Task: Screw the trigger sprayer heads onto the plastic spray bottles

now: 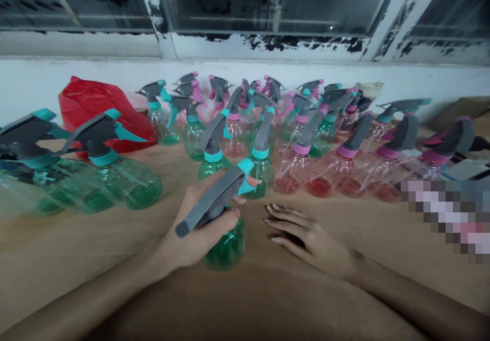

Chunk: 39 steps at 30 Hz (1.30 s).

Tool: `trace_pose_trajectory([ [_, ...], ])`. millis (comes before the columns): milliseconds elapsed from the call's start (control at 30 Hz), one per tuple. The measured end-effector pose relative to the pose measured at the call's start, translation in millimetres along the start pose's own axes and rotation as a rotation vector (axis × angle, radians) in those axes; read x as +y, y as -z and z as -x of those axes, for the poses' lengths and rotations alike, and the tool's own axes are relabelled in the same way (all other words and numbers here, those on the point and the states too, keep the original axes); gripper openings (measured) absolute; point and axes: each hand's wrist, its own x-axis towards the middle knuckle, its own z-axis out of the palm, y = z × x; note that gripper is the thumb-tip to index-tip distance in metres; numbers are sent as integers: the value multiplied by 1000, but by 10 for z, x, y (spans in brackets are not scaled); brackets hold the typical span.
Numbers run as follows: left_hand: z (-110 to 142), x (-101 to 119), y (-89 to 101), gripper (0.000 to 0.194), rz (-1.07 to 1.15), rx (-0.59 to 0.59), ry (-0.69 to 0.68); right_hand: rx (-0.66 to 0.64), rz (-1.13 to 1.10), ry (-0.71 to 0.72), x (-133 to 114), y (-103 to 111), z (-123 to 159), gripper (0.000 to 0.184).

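My left hand (206, 228) is wrapped around the neck of a green spray bottle (225, 249) with a grey and turquoise trigger head. The bottle is close to me, near the middle of the table, and my fingers hide its collar. Just right of it, my right hand (306, 236) rests low over the tabletop, fingers stretched out and holding nothing. Beyond my hands stand two more green spray bottles with turquoise collars, one (262, 170) nearer my right fingertips and the other (214, 165) behind my left hand.
Pink spray bottles (291, 172) line the right side of the wooden table (153, 239). Several green ones (141, 183) stand at the left. A red plastic bag (99, 101) lies behind them. More bottles crowd the back by the white wall (38, 80), below windows. A blurred patch covers the far right.
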Motion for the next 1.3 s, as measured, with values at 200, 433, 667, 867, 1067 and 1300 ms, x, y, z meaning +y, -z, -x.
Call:
trace_pose_trajectory([
  [200, -5, -11, 10, 31, 13, -14, 11, 16, -23, 10, 10, -2, 3, 34],
  [433, 0, 31, 22, 19, -12, -16, 88, 2, -7, 5, 24, -10, 15, 35],
  [667, -29, 20, 13, 20, -39, -22, 64, 13, -32, 6, 9, 2, 14, 34],
  [867, 14, -26, -46, 13, -46, 79, 69, 25, -41, 0, 5, 5, 13, 33],
  [1067, 13, 14, -62, 8, -44, 85, 77, 28, -42, 5, 13, -7, 14, 33],
  [1300, 6, 25, -49, 11, -59, 67, 62, 23, -35, 6, 9, 1, 13, 33],
])
